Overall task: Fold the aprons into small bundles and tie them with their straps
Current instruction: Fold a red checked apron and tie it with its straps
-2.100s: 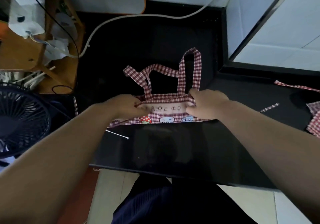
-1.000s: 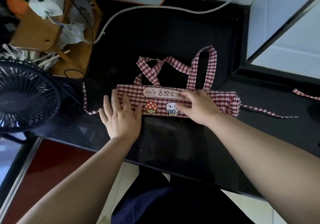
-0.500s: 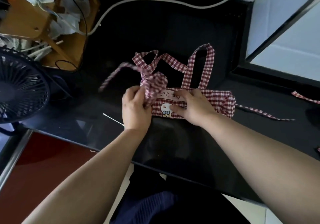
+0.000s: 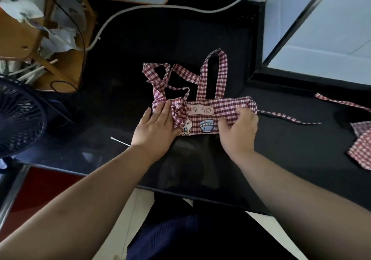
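A red-and-white checked apron (image 4: pixel 224 109) lies folded into a narrow band on the black counter (image 4: pixel 124 91), cartoon patches facing up. Its neck loop (image 4: pixel 212 73) and twisted straps lie behind the band. My left hand (image 4: pixel 156 127) presses flat on the band's left end, where the cloth is folded over. The band's right end is pinched by my right hand (image 4: pixel 239 129), fingers curled round the cloth. A thin waist strap (image 4: pixel 289 118) trails to the right from that end.
A second checked apron (image 4: pixel 361 145) lies at the counter's right edge, its strap (image 4: pixel 341 103) behind. A dark fan (image 4: pixel 18 117) stands at the left. A wooden rack (image 4: pixel 26 45) with clutter and a white cable (image 4: pixel 160 8) are behind. A thin white stick (image 4: pixel 120 141) lies by my left wrist.
My left hand has folded the band's left end over to the right and now presses it flat. My right hand has moved from the band's middle to its right end.
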{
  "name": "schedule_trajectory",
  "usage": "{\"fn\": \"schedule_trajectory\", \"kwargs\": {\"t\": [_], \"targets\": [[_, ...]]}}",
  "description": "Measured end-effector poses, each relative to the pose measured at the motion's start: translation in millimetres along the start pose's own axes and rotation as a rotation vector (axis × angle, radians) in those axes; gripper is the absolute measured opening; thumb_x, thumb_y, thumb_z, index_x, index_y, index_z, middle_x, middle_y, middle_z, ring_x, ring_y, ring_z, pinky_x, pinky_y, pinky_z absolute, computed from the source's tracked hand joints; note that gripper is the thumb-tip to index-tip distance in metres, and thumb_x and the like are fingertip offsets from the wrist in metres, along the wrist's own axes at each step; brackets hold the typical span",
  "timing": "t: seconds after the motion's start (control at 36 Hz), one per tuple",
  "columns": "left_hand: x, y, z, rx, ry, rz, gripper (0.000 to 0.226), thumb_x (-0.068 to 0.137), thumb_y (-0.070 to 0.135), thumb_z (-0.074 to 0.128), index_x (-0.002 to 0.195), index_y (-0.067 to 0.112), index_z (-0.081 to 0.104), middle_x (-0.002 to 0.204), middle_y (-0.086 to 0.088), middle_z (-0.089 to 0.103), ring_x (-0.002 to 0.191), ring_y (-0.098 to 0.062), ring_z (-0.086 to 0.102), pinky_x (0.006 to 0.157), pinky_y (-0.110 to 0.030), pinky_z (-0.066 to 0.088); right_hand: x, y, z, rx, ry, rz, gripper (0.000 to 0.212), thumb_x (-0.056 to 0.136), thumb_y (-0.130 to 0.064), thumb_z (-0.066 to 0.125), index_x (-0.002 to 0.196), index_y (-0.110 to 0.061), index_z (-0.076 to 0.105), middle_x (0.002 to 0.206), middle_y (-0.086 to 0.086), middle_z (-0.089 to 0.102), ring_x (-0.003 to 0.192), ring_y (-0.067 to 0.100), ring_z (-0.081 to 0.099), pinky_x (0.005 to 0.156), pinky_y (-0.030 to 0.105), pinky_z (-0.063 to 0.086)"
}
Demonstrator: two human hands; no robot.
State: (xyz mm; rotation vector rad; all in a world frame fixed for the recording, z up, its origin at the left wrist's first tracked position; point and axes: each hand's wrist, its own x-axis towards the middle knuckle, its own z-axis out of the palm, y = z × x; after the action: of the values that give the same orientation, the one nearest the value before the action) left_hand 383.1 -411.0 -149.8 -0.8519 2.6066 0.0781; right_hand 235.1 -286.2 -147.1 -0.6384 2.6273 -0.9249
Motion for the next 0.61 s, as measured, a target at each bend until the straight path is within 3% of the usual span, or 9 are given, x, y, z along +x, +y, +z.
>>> {"fn": "schedule_trajectory", "kwargs": {"t": [0.08, 0.14, 0.17, 0.22, 0.31, 0.39, 0.5, 0.56, 0.61], "targets": [[-0.4, 7.6, 2.2, 0.018, -0.008, -0.030, 0.066, 0.102, 0.047, 0.013, 0.153, 0.006, 0.002, 0.160, -0.011, -0.016, 0.148, -0.023, -0.013, 0.119, -0.036, -0.001, 6.5, -3.1, -5.2, 0.250, 0.010, 0.469, 0.085, 0.083, -0.028, 0.071, 0.146, -0.008, 0.018, 0.145, 0.013, 0.026, 0.129, 0.027, 0.036, 0.104, 0.036, 0.036], [0.6, 7.2, 3.2, -0.022, -0.005, -0.020, 0.067, 0.103, 0.046, 0.016, 0.153, 0.004, 0.002, 0.160, -0.011, -0.017, 0.148, -0.023, -0.014, 0.119, -0.033, -0.001, 21.9, -3.1, -2.7, 0.508, 0.056, 0.743, 0.103, 0.076, -0.032, 0.078, 0.149, -0.009, 0.010, 0.148, 0.013, 0.030, 0.128, 0.028, 0.042, 0.104, 0.037, 0.039], [1.8, 5.4, 3.4, -0.049, -0.009, -0.011, 0.067, 0.103, 0.046, 0.018, 0.153, 0.005, 0.001, 0.160, -0.009, -0.019, 0.148, -0.021, -0.015, 0.119, -0.032, -0.001, 27.8, -4.3, -3.0, 0.631, 0.084, 0.835, 0.107, 0.070, -0.034, 0.083, 0.147, -0.009, 0.014, 0.144, 0.012, 0.039, 0.123, 0.027, 0.049, 0.102, 0.037, 0.043], [3.1, 1.8, 3.7, -0.109, -0.024, 0.002, 0.067, 0.103, 0.045, 0.020, 0.153, 0.006, -0.001, 0.159, -0.007, -0.021, 0.147, -0.019, -0.016, 0.119, -0.031, -0.001, 35.1, -5.4, -4.1, 0.815, 0.111, 0.927, 0.095, 0.059, -0.032, 0.089, 0.135, -0.009, 0.036, 0.124, 0.011, 0.058, 0.103, 0.023, 0.062, 0.090, 0.038, 0.053], [3.3, -0.4, 4.5, -0.146, -0.024, 0.015, 0.066, 0.102, 0.045, 0.020, 0.153, 0.008, 0.000, 0.159, -0.005, -0.022, 0.147, -0.019, -0.016, 0.120, -0.031, 0.001, 35.9, -6.3, -5.6, 1.042, 0.040, 0.917, 0.053, 0.066, -0.017, 0.085, 0.110, -0.009, 0.056, 0.092, 0.004, 0.071, 0.077, 0.015, 0.069, 0.067, 0.026, 0.056], [3.5, -1.0, 4.1, -0.154, -0.017, 0.015, 0.066, 0.102, 0.045, 0.021, 0.153, 0.008, -0.001, 0.159, -0.005, -0.021, 0.147, -0.019, -0.016, 0.119, -0.031, 0.000, 32.5, -13.3, 0.2, 0.888, 0.022, 0.705, 0.039, 0.073, -0.011, 0.077, 0.108, -0.010, 0.060, 0.099, 0.003, 0.071, 0.085, 0.016, 0.068, 0.070, 0.024, 0.053], [1.9, 1.2, 0.9, -0.111, 0.003, 0.008, 0.066, 0.103, 0.046, 0.020, 0.153, 0.009, -0.001, 0.160, -0.006, -0.018, 0.148, -0.020, -0.015, 0.119, -0.033, -0.002, 22.2, -15.6, 4.1, 0.066, 0.085, -0.045, 0.040, 0.085, -0.004, 0.062, 0.124, -0.004, 0.051, 0.117, 0.011, 0.060, 0.103, 0.025, 0.059, 0.084, 0.024, 0.042], [0.1, 2.1, -1.8, -0.090, 0.029, -0.008, 0.066, 0.102, 0.048, 0.021, 0.154, 0.011, 0.004, 0.161, -0.004, -0.014, 0.148, -0.021, -0.009, 0.118, -0.036, 0.006, 16.1, -18.2, 6.6, -0.223, -0.029, -0.334, 0.039, 0.082, 0.007, 0.057, 0.121, 0.000, 0.055, 0.114, 0.019, 0.055, 0.096, 0.035, 0.058, 0.081, 0.038, 0.045], [-2.7, 3.9, -5.0, -0.118, 0.057, -0.017, 0.065, 0.102, 0.047, 0.028, 0.153, 0.011, 0.012, 0.162, -0.002, -0.010, 0.146, -0.023, 0.002, 0.115, -0.038, 0.016, 12.4, -19.6, 13.0, -0.413, -0.146, -0.463, 0.041, 0.068, 0.016, 0.062, 0.107, 0.004, 0.062, 0.099, 0.024, 0.057, 0.074, 0.040, 0.059, 0.064, 0.043, 0.046]]}}
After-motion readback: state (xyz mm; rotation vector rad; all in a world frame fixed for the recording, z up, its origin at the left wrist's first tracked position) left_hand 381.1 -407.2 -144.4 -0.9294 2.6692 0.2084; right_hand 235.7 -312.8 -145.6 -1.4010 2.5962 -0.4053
